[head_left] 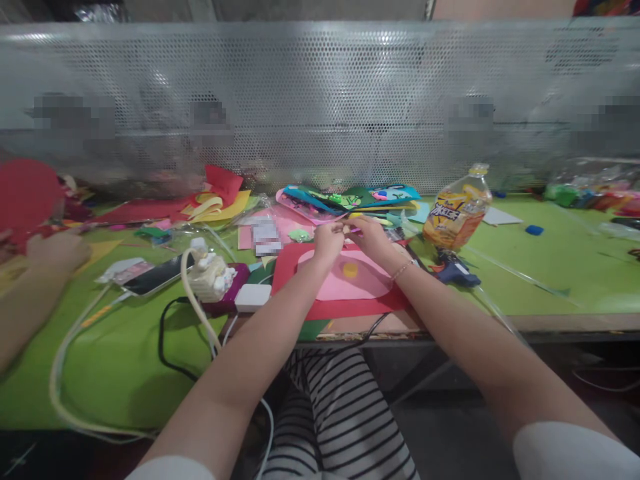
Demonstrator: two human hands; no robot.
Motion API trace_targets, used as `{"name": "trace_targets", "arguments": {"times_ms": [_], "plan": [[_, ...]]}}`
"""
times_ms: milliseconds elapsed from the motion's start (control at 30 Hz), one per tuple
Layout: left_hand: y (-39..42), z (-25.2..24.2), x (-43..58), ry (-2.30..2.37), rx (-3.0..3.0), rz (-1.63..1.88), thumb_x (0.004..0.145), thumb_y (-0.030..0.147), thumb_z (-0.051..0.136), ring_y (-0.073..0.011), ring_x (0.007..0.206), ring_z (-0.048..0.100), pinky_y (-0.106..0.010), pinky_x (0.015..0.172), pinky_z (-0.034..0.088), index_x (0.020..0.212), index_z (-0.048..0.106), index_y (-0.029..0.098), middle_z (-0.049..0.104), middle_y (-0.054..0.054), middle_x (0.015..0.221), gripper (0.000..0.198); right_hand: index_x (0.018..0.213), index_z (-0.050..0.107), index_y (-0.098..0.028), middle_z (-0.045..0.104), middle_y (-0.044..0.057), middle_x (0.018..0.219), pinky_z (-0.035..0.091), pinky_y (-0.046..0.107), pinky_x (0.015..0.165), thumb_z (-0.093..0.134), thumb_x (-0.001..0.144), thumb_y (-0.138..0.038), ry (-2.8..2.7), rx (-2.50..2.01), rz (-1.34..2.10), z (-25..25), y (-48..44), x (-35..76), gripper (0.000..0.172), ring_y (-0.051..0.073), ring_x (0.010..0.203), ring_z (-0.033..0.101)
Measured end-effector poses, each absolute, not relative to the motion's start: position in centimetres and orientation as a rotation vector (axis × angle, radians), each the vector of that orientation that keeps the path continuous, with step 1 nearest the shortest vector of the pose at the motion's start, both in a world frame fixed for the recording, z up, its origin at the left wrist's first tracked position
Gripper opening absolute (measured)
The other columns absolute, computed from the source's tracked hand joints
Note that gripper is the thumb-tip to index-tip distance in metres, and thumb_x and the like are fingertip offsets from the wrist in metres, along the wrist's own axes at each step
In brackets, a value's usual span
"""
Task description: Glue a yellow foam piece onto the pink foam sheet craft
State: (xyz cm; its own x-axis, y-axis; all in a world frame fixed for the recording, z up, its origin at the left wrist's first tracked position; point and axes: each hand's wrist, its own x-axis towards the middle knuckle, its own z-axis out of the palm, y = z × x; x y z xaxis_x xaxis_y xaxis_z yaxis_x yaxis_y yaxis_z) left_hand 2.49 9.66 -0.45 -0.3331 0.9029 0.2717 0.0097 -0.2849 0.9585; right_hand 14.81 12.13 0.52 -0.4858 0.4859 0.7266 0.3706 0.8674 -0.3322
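My left hand point(329, 240) and my right hand point(369, 235) meet over the far edge of a pink felt piece point(325, 279). Both have their fingers pinched together, and whatever is between them is too small to make out. Beneath the pink piece lies a red sheet point(287, 283). A yellow bottle cap point(350, 269) rests on the pink piece, between my forearms. Just beyond my hands is a pile of coloured felt pieces point(345, 199) with small decorations. A dark blue glue gun point(456, 272) lies to the right of my right wrist.
A bottle of orange drink point(457, 210) stands at the right. On the left are a power strip point(213, 280) with plugs and cables, a white adapter point(253, 298) and a phone point(163, 275). Another person's hand point(57, 253) works at far left. A perforated metal panel point(320, 87) rises behind the table.
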Motion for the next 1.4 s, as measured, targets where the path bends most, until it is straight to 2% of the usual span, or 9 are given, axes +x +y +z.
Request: {"name": "trace_targets", "arguments": {"times_ms": [400, 633, 800, 967, 1067, 1267, 1400], "plan": [[8.4, 0.4, 2.7, 1.005, 1.019, 1.691, 0.062, 0.017, 0.067, -0.0114, 0.059, 0.059, -0.029, 0.067, 0.049, 0.068, 0.064, 0.013, 0.064, -0.003, 0.066, 0.008, 0.084, 0.066, -0.018, 0.064, 0.004, 0.077, 0.045, 0.029, 0.067, 0.055, 0.076, -0.018, -2.053, -0.722, 0.124, 0.8, 12.4, 15.0, 0.013, 0.016, 0.072, 0.056], [8.8, 0.3, 2.4, 1.0, 0.874, 1.726, 0.063, 0.011, 0.066, -0.0083, 0.055, 0.057, -0.026, 0.066, 0.047, 0.064, 0.062, 0.012, 0.061, 0.0, 0.058, 0.005, 0.073, 0.061, -0.018, 0.063, 0.003, 0.073, 0.044, 0.029, 0.066, 0.056, 0.075, -0.023, -1.805, -0.811, 0.267, 1.2, 12.5, 15.1, 0.007, 0.015, 0.067, 0.055], [9.1, 0.1, 2.3, 1.011, 0.805, 1.729, 0.064, 0.005, 0.059, -0.0067, 0.052, 0.055, -0.025, 0.066, 0.045, 0.057, 0.06, 0.011, 0.059, 0.0, 0.055, 0.009, 0.081, 0.06, -0.018, 0.061, 0.004, 0.079, 0.047, 0.03, 0.069, 0.056, 0.076, -0.024, -1.784, -0.74, 0.272, 1.0, 12.7, 15.1, 0.008, 0.015, 0.073, 0.057], [8.6, 0.5, 2.7, 0.89, 0.78, 1.67, 0.06, 0.002, 0.052, -0.0077, 0.053, 0.056, -0.024, 0.065, 0.047, 0.058, 0.059, 0.012, 0.057, 0.001, 0.054, 0.013, 0.098, 0.062, -0.019, 0.061, 0.008, 0.095, 0.046, 0.033, 0.077, 0.053, 0.078, -0.019, -2.084, -0.601, 0.193, 0.4, 12.4, 14.7, 0.022, 0.019, 0.089, 0.055], [8.3, 0.9, 2.8, 0.872, 0.736, 1.668, 0.062, 0.005, 0.051, -0.0086, 0.052, 0.056, -0.025, 0.066, 0.048, 0.057, 0.056, 0.013, 0.055, 0.001, 0.051, 0.011, 0.1, 0.063, -0.019, 0.062, 0.008, 0.096, 0.044, 0.035, 0.082, 0.05, 0.08, -0.016, -2.172, -0.548, 0.146, 0.2, 12.5, 14.7, 0.024, 0.019, 0.092, 0.055], [7.8, 0.9, 2.8, 0.972, 0.87, 1.562, 0.066, 0.008, 0.058, -0.0099, 0.054, 0.058, -0.026, 0.064, 0.047, 0.064, 0.059, 0.013, 0.061, -0.001, 0.061, 0.005, 0.099, 0.064, -0.017, 0.064, 0.009, 0.095, 0.046, 0.032, 0.076, 0.047, 0.081, -0.016, -2.166, -0.581, 0.156, 0.3, 12.8, 15.0, 0.024, 0.019, 0.089, 0.056], [7.8, 0.7, 2.5, 0.939, 0.827, 1.587, 0.068, 0.007, 0.057, -0.0093, 0.051, 0.057, -0.028, 0.065, 0.048, 0.064, 0.059, 0.012, 0.06, -0.001, 0.06, 0.007, 0.1, 0.064, -0.018, 0.065, 0.009, 0.096, 0.044, 0.033, 0.081, 0.051, 0.08, -0.018, -2.206, -0.594, 0.155, 0.4, 12.6, 14.9, 0.024, 0.019, 0.092, 0.056]]}}
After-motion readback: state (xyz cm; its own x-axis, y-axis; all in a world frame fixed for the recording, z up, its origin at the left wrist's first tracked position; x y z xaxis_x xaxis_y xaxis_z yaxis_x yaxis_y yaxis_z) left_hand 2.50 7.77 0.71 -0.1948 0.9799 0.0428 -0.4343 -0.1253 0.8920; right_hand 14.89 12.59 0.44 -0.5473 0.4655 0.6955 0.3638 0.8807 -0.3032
